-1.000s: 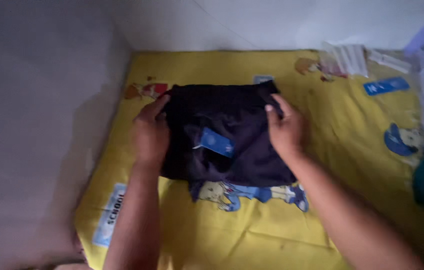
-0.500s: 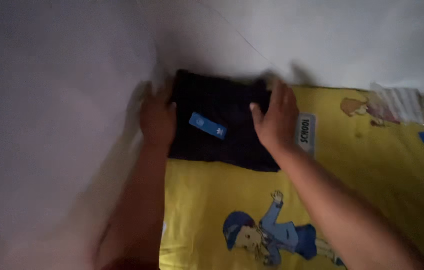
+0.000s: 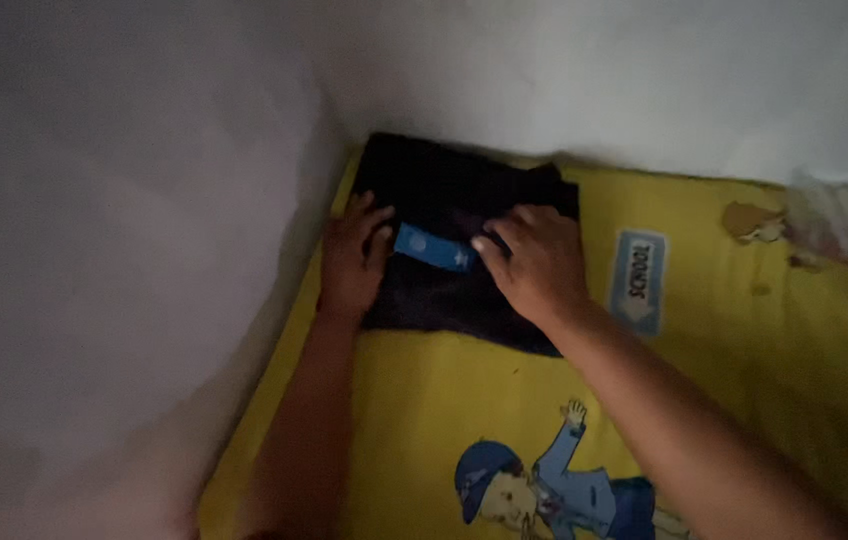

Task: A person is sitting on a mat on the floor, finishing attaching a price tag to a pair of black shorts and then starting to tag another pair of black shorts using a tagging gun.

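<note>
- The folded dark garment (image 3: 464,240) lay in the upper centre of the frame, on the yellow cartoon-print sheet (image 3: 744,380) of the bed, pushed into the corner where the two pale walls (image 3: 124,250) met.
- A small blue tag (image 3: 431,247) was on top of the garment, approx. in its middle, between the two hands.
- Left hand (image 3: 352,258): flat on the left edge of the garment, fingers spread and pointing up; grip was open, pressing down, not holding anything.
- Right hand (image 3: 536,262): palm down on the right half of the garment, fingertips touching just beside the blue tag; grip also open, nothing pinched as far as I could see.
- Step in hand, in my judgement: flattening/smoothing the folded piece at its place in the corner, i.e. the fold itself looked already done.
- Next move would call for lifting both palms straight up w/o dragging the cloth, otherwise the top layer could slide and the fold open.
- Some whitish items (image 3: 844,215) were at the right edge of the frame, too blurred to identify.
</note>
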